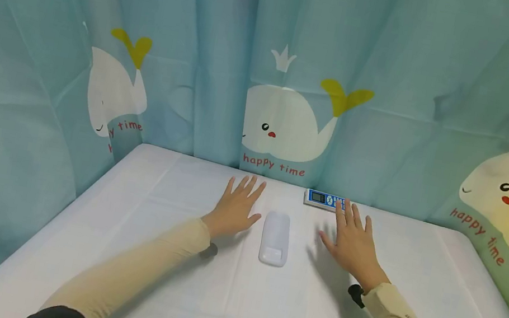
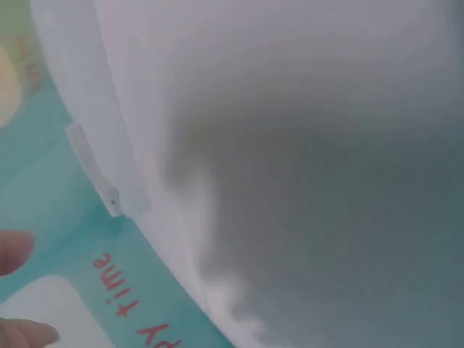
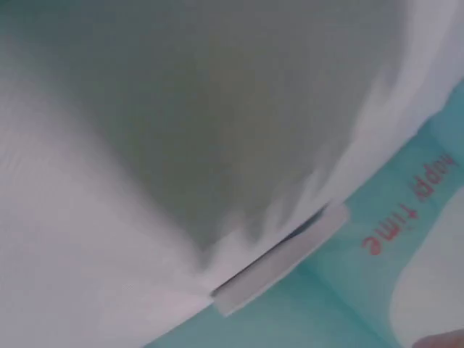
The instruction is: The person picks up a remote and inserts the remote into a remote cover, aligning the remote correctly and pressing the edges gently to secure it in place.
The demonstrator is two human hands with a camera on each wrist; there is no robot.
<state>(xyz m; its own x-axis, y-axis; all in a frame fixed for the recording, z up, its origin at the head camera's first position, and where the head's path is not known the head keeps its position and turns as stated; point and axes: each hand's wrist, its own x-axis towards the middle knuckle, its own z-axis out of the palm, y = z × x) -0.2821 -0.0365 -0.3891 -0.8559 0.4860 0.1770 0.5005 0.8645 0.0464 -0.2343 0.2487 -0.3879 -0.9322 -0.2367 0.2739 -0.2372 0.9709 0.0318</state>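
A remote control (image 1: 321,199) with a blue face, a small grey screen and a pale body lies near the table's back edge. In front of it, mid-table, lies a whitish, translucent remote-shaped cover (image 1: 275,236). To the left of the cover my left hand (image 1: 234,209) is held with its fingers spread, holding nothing. My right hand (image 1: 353,239), also spread and holding nothing, is right of the cover, its fingertips overlapping the remote's right end in the head view. The right wrist view shows the remote's pale side (image 3: 283,261) beyond the hand's shadow.
A white cloth covers the table (image 1: 158,301). Blue-green curtains (image 1: 217,50) printed with whales and "happy time" hang directly behind the table and along its left and right sides. Both hands cast shadows on the cloth.
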